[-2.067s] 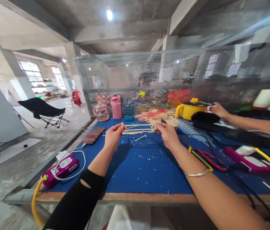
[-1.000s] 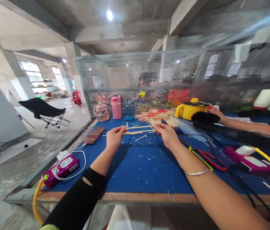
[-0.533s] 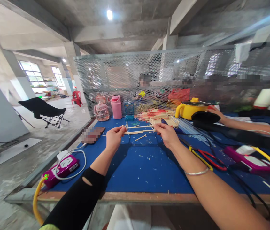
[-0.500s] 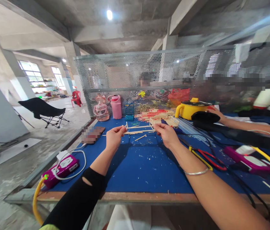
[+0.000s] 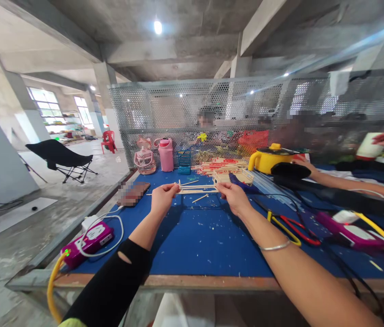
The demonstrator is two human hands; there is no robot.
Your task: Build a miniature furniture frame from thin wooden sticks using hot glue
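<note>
A narrow frame of thin pale wooden sticks (image 5: 196,187) spans the space between my hands, just above the blue tabletop. My left hand (image 5: 162,198) pinches its left end, where a short piece sticks up. At the other end, the fingertips of my right hand (image 5: 234,196) are closed on it; the grip hides that end. Behind my right hand lies a small rack-like structure of sticks (image 5: 235,176) with a dark blue object (image 5: 241,181) beside it. A loose short stick (image 5: 200,198) rests on the table below the frame.
Red-tipped sticks (image 5: 219,166) are heaped behind. Pink bottles (image 5: 166,155), a blue basket (image 5: 184,161) and a yellow pot (image 5: 273,159) line the mesh partition. Pliers-like red and yellow handles (image 5: 301,230), cables and power strips (image 5: 91,240) flank my arms. A co-worker's arm (image 5: 345,181) reaches in at right.
The frame has turned slightly, so its long sticks now appear closer together. Both hands keep their pinch. Another person's hand has come into view at the far right.
</note>
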